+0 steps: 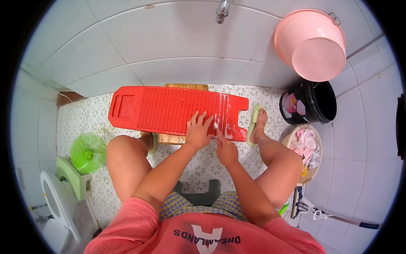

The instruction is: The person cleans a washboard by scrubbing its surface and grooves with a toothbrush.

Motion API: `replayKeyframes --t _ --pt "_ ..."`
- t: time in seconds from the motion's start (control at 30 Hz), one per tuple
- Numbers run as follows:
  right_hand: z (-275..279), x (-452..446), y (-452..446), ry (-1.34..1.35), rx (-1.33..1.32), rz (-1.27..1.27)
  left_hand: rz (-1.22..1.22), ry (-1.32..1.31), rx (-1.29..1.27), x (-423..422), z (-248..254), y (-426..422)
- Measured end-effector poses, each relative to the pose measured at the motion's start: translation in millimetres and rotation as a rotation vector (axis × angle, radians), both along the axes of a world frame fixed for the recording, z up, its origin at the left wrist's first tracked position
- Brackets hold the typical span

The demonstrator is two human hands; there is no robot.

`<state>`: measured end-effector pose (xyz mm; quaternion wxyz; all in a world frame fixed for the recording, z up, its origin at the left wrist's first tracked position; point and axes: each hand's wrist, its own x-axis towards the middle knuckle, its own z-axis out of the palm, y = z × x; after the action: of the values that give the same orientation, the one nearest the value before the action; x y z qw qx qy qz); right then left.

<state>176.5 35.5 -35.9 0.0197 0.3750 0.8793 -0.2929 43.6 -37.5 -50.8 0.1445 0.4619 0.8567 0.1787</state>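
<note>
A red ridged washboard (169,108) lies across a wooden stool (171,139) in front of me. White suds streak its right part. My left hand (198,130) rests on the board's near edge, right of its middle, with its fingers spread and nothing held. Just to its right, my right hand (227,148) is at the near edge of the board, the index finger stretched out toward a small white blob of foam (216,125). The other fingers of that hand are curled, and I see nothing in them.
A pink basin (296,38) hangs at the upper right above a black bucket (311,103). Below them stands a tub of clothes (307,148). A mop (323,214) lies lower right. At left are a green object (86,154) and a toilet (55,199). A tap (222,12) juts from the wall.
</note>
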Motion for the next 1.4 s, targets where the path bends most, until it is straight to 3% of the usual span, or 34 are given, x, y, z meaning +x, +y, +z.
replayKeyframes --t 0.07,0.33,0.5,0.6,0.67,0.8,0.87,1.0,1.07,1.2,1.4 --pt "-7.3 -7.9 9.2 0.091 0.089 0.016 -0.001 0.002 -0.007 0.1 0.9 0.0" --pt "-11.5 -38.8 36.0 0.032 0.030 0.007 -0.011 -0.030 -0.013 -0.6 5.9 -0.3" --pt "-8.7 -24.3 24.6 0.020 0.029 0.008 -0.006 -0.013 0.006 0.6 3.3 -0.8" --pt "-22.7 -7.0 13.4 0.126 0.159 0.050 -0.009 -0.003 0.009 0.6 2.1 -0.9" --pt "2.9 -2.7 5.7 0.007 -0.067 0.007 -0.011 0.000 0.013 0.5 2.0 -1.1" --pt "8.0 -7.5 8.2 -0.113 -0.076 0.027 -0.013 -0.002 0.004 0.4 4.0 -0.8" --pt "-5.2 -13.6 15.2 0.112 0.092 0.034 -0.014 0.001 -0.003 0.0 3.4 -1.0" --pt "-2.0 -33.9 35.0 0.129 0.052 0.039 -0.018 -0.017 -0.006 -0.5 3.8 -1.2" --pt "-0.5 -43.0 40.1 -0.017 -0.014 -0.002 -0.022 -0.019 -0.013 -0.6 3.7 -1.1" --pt "-18.7 -38.2 36.2 0.007 0.108 0.027 -0.028 -0.007 -0.012 -0.8 4.3 -1.2" --pt "4.3 -7.5 4.3 -0.043 -0.005 -0.015 -0.030 -0.012 -0.011 -1.1 3.4 -2.2"
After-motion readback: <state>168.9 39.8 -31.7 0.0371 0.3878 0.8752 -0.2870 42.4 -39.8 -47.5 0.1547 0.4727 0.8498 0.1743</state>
